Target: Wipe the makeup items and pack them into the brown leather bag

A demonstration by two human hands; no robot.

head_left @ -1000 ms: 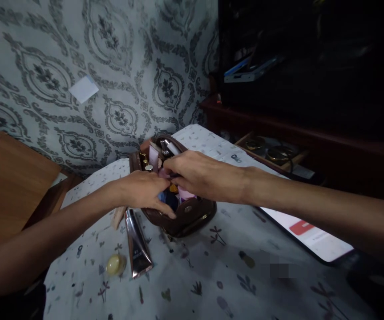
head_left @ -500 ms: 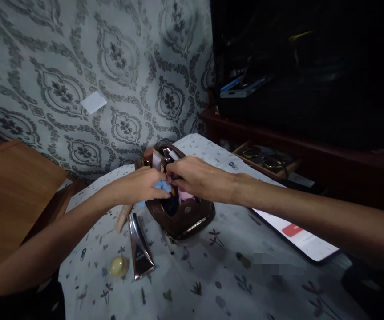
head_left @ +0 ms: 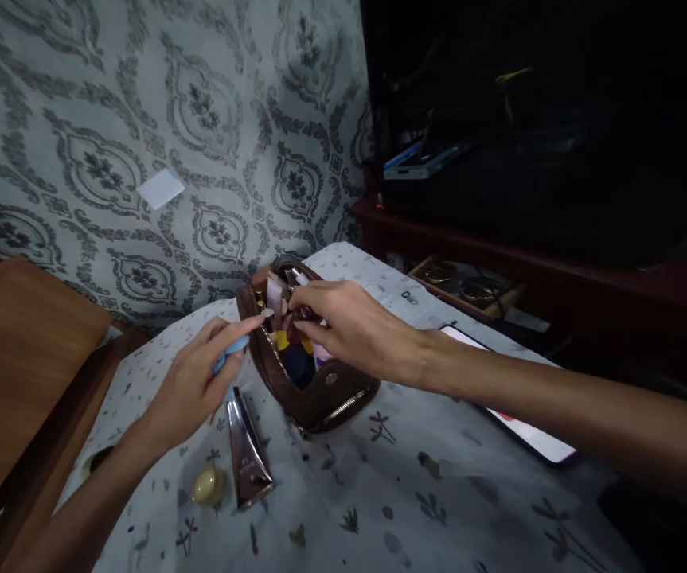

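Note:
A brown zippered pouch (head_left: 325, 394) stands open on the patterned tablecloth (head_left: 379, 509), stuffed with several small cosmetics. My right hand (head_left: 349, 326) reaches into its mouth, fingers pinched round something I cannot make out. My left hand (head_left: 197, 378) hovers just left of the pouch, fingers curled on a small light-blue object (head_left: 229, 352). A metallic rose tube (head_left: 246, 446) and a small yellow round item (head_left: 208, 484) lie on the cloth below my left hand.
A phone (head_left: 516, 426) with a lit screen lies right of the pouch under my right forearm. A wooden surface (head_left: 14, 350) sits at left. A dark shelf unit (head_left: 498, 239) with a tray of round tins (head_left: 462, 282) stands behind.
My left hand has pulled away from the pouch to the left, carrying the light-blue object out. My right hand stays in the pouch opening.

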